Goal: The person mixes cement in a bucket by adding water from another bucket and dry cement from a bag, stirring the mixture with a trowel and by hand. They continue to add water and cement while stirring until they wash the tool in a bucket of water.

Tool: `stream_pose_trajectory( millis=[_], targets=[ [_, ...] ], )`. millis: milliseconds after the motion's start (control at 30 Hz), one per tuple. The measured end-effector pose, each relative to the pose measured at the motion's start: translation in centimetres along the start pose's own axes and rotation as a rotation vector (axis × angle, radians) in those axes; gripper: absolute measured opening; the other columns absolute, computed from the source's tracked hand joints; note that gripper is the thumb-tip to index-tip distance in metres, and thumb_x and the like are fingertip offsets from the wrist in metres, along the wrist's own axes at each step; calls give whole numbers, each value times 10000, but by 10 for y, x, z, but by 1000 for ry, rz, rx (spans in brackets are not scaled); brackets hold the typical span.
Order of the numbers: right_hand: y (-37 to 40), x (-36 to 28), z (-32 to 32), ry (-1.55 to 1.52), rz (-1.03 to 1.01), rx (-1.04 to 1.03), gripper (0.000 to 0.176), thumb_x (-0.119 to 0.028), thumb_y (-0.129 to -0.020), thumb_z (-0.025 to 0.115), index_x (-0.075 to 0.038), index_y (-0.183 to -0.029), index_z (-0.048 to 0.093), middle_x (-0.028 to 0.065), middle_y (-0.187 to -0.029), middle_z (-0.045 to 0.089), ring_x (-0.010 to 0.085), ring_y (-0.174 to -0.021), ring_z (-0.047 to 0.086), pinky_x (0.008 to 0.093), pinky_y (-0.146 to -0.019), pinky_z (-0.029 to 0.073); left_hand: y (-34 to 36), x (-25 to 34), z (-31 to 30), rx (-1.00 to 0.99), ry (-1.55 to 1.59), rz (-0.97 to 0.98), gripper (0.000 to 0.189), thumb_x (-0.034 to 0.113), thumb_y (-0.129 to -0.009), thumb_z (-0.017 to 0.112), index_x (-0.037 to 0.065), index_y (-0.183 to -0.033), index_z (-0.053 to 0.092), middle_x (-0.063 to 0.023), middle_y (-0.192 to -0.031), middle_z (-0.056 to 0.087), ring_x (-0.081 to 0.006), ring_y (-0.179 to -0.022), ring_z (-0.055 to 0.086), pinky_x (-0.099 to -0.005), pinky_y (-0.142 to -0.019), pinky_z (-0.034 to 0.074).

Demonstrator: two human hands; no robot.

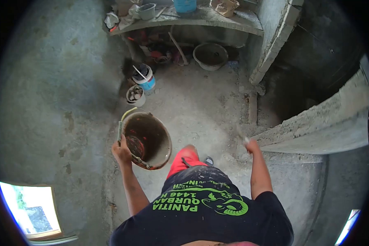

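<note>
A large worn bucket [158, 137] hangs tilted at my left side, its mouth facing up toward the camera, with dark and reddish stains inside. My left hand [122, 151] is closed round its handle at the left rim. Out to the right, my right hand [252, 146] is closed on a thin tool [240, 132], blurred by motion, which points up and away from me. What kind of tool it is I cannot tell. The two hands are far apart, on either side of my body.
Ahead on the left stand a small pail [135, 96] and a blue-and-white bucket [149, 80]. A round basin [210, 56] lies under a concrete shelf [192, 23] holding containers. To the right are a low concrete wall [311, 123] and a dark opening.
</note>
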State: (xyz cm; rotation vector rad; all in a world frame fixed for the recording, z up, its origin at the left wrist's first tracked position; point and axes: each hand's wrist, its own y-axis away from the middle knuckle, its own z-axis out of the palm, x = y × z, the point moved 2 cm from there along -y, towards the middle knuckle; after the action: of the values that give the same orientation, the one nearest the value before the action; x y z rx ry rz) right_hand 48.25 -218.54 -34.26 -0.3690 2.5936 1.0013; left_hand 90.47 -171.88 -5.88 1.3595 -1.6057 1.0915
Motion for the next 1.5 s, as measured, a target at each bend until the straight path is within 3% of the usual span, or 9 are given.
stream_pose_trajectory(
  millis=[233, 500, 533, 567, 767, 900, 1067, 1200, 1500],
  targets=[
    [-122, -131, -114, -9, -347, 242, 423, -365, -922, 685, 17, -1100, 658, 284, -1009, 709, 437, -892, 700, 487, -761, 556, -104, -9, 126, 25, -231, 13, 430, 286, -1027, 595, -67, -788, 653, -11, -637, 590, -101, -608, 495, -338, -562, 408],
    [-136, -19, -17, 38, 318, 95, 584, -454, -907, 617, 103, -1064, 703, 328, -1024, 704, 434, -1011, 705, 491, -878, 565, -266, 68, 357, -171, -87, 59, 450, 278, -1026, 588, -45, -711, 583, -22, -586, 513, -126, -572, 432, -370, -535, 339],
    [-125, -14, -13, 15, 411, 75, 413, -269, -810, 634, 69, -1028, 726, 335, -1095, 682, 466, -1097, 661, 501, -933, 533, -284, 87, 384, -176, -80, 65, 450, 278, -1026, 588, -45, -711, 583, -22, -586, 513, -126, -572, 432, -370, -535, 339],
    [-173, 115, 69, 308, 161, -91, 399, -257, -815, 619, 51, -1040, 732, 317, -1118, 683, 452, -1114, 657, 496, -963, 523, -300, 107, 407, -215, -14, 72, 444, 282, -1035, 581, -28, -718, 580, 10, -598, 483, -108, -576, 404, -354, -533, 316],
    [-173, 89, 79, 194, 280, -114, 422, -281, -843, 620, 78, -1043, 720, 313, -1118, 692, 489, -1111, 642, 508, -962, 516, -433, 174, 579, -357, 413, -1, 356, 290, -1047, 576, 12, -846, 672, 82, -680, 437, -54, -632, 362, -294, -567, 272],
    [-257, -52, -37, -228, 745, 122, 471, -268, -822, 715, 143, -1051, 676, 363, -1080, 686, 502, -1103, 648, 500, -911, 517, -499, 226, 702, -464, 578, -102, 307, 242, -1040, 580, -27, -995, 722, 22, -814, 606, -81, -710, 483, -267, -651, 382],
    [-478, -144, -173, -337, 93, 593, 393, -299, -901, 757, 75, -985, 672, 236, -808, 696, 377, -831, 699, 469, -752, 535, -554, 280, 844, -458, 698, -228, 299, 280, -1036, 594, 11, -1038, 724, -19, -885, 656, -118, -786, 564, -273, -708, 443],
    [-525, -371, -405, -950, -130, 454, 290, -244, -944, 727, -7, -856, 587, 37, -655, 556, 205, -646, 547, 393, -617, 469, -615, 242, 965, -481, 526, -213, 475, 417, -1030, 591, -38, -1115, 694, -29, -952, 650, -156, -852, 545, -325, -792, 457],
    [-509, -656, -622, -61, -698, 751, 309, -140, -848, 723, -22, -1128, 668, 180, -1031, 683, 408, -941, 654, 467, -832, 522, -668, 180, 984, -978, 324, -315, 420, 449, -1020, 613, 47, -910, 665, 9, -742, 629, -99, -687, 600, -289, -654, 481]
  ],
)
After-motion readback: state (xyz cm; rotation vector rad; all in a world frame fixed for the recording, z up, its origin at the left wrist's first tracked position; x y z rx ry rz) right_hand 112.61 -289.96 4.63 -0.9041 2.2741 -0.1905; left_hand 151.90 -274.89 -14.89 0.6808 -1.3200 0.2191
